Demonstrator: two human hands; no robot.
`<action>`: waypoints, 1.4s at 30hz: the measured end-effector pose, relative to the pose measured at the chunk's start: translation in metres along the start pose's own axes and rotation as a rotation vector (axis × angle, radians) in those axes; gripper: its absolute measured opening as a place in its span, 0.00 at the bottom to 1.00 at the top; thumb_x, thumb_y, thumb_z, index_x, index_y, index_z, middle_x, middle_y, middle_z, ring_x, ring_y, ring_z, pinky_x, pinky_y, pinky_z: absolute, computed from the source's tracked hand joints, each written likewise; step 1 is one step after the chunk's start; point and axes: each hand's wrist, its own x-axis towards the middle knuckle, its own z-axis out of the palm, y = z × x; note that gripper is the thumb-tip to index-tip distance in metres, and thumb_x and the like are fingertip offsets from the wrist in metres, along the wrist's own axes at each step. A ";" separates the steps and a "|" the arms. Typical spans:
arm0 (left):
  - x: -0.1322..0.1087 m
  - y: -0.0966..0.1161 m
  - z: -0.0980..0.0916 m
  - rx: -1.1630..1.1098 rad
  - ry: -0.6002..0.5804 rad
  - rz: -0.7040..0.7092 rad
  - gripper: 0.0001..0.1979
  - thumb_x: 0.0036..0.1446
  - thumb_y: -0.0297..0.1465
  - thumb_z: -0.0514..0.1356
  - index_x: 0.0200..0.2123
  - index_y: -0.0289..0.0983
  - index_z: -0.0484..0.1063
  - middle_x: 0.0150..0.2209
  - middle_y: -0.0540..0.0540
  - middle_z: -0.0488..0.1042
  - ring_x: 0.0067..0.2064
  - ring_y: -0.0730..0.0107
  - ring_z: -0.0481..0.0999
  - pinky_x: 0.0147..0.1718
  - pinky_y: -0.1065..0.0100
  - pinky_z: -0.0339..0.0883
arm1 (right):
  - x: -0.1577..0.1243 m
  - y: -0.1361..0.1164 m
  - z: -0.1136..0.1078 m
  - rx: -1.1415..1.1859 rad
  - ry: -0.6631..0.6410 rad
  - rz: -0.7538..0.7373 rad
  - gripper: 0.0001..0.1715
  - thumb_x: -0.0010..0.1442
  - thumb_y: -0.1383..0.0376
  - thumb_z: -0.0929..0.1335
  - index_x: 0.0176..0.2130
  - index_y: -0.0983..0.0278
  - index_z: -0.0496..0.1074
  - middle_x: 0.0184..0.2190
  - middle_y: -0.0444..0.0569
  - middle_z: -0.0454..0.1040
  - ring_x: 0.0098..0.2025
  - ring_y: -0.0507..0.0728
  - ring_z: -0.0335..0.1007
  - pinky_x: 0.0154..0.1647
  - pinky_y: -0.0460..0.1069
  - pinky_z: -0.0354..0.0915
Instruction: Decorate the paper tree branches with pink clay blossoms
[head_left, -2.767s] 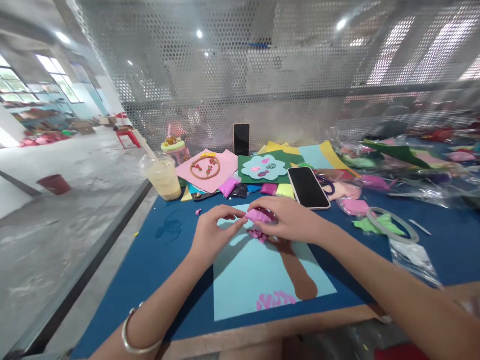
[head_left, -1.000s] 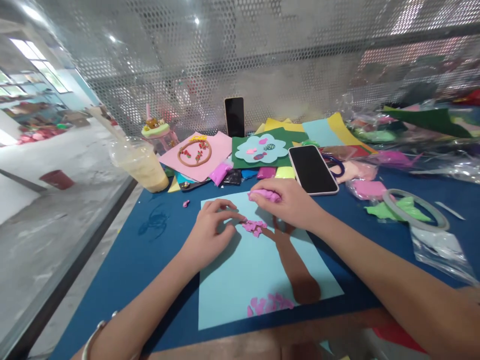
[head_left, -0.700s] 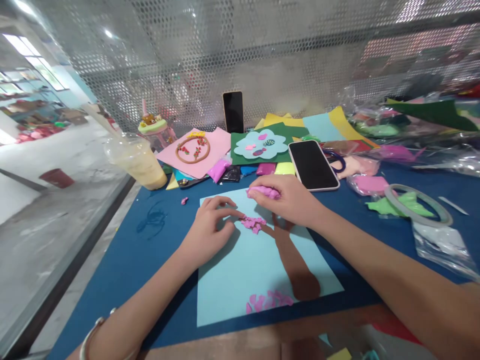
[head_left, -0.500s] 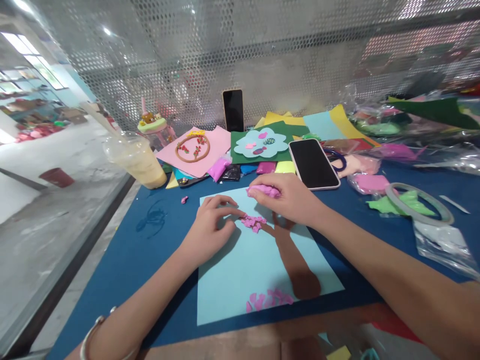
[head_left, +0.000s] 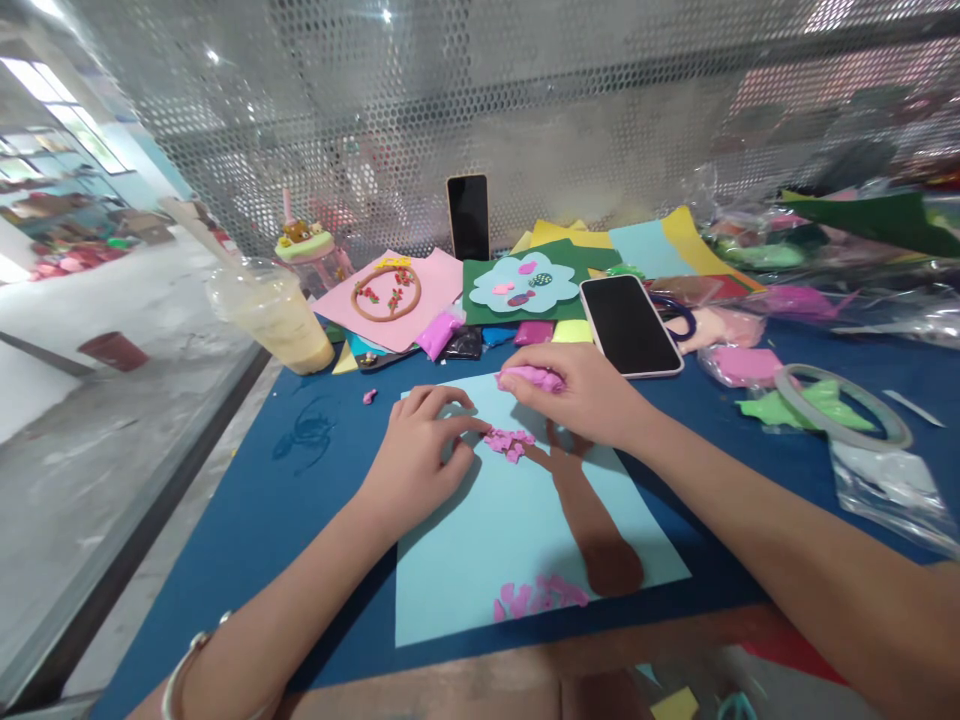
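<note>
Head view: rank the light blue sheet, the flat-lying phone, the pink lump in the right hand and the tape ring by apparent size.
1. light blue sheet
2. flat-lying phone
3. tape ring, close to the phone, so unsure
4. pink lump, partly hidden by the right hand

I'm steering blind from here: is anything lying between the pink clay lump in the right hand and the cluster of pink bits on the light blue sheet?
Nothing visible does. The right hand holds the pink clay lump just above the pink bits, with only bare light blue sheet between. The left hand has a fingertip at the cluster's left edge, beside that gap.
</note>
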 end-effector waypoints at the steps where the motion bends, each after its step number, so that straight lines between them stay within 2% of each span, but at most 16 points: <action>1: 0.000 0.000 0.000 0.031 0.005 0.021 0.19 0.53 0.23 0.51 0.42 0.45 0.77 0.47 0.46 0.70 0.51 0.56 0.64 0.49 0.51 0.58 | 0.000 0.000 0.000 -0.004 0.001 -0.001 0.14 0.60 0.59 0.64 0.32 0.64 0.74 0.29 0.46 0.76 0.31 0.53 0.70 0.31 0.45 0.61; 5: -0.001 0.001 -0.001 0.103 0.019 0.065 0.18 0.53 0.23 0.52 0.42 0.43 0.77 0.47 0.45 0.71 0.51 0.55 0.64 0.47 0.52 0.58 | 0.000 0.000 0.000 -0.013 -0.004 0.006 0.14 0.60 0.59 0.64 0.33 0.65 0.74 0.29 0.46 0.76 0.30 0.53 0.70 0.31 0.45 0.61; 9: -0.002 0.001 -0.003 0.121 0.038 0.045 0.18 0.53 0.23 0.52 0.42 0.43 0.76 0.46 0.45 0.71 0.50 0.55 0.65 0.46 0.53 0.59 | 0.000 0.001 0.000 -0.017 -0.003 -0.005 0.13 0.60 0.59 0.64 0.33 0.64 0.74 0.29 0.46 0.76 0.30 0.53 0.70 0.31 0.46 0.61; 24: -0.005 0.003 -0.002 0.072 0.066 0.033 0.17 0.52 0.22 0.52 0.38 0.42 0.77 0.44 0.45 0.72 0.48 0.57 0.66 0.46 0.54 0.60 | 0.000 -0.003 -0.001 0.004 -0.034 0.037 0.12 0.60 0.60 0.64 0.33 0.63 0.74 0.28 0.45 0.75 0.32 0.54 0.72 0.33 0.47 0.62; 36: -0.002 0.004 0.000 -0.011 0.049 0.012 0.19 0.51 0.21 0.52 0.40 0.43 0.76 0.44 0.46 0.71 0.48 0.58 0.67 0.46 0.54 0.61 | 0.000 0.001 0.001 -0.021 -0.058 0.067 0.13 0.60 0.59 0.65 0.32 0.63 0.75 0.29 0.45 0.75 0.31 0.54 0.70 0.31 0.46 0.61; 42: 0.001 0.005 0.001 -0.061 -0.011 -0.028 0.21 0.50 0.21 0.51 0.44 0.43 0.75 0.47 0.45 0.70 0.52 0.57 0.64 0.51 0.51 0.58 | 0.000 0.005 0.003 -0.036 -0.064 0.037 0.13 0.60 0.58 0.65 0.33 0.63 0.74 0.29 0.44 0.76 0.32 0.53 0.70 0.32 0.46 0.60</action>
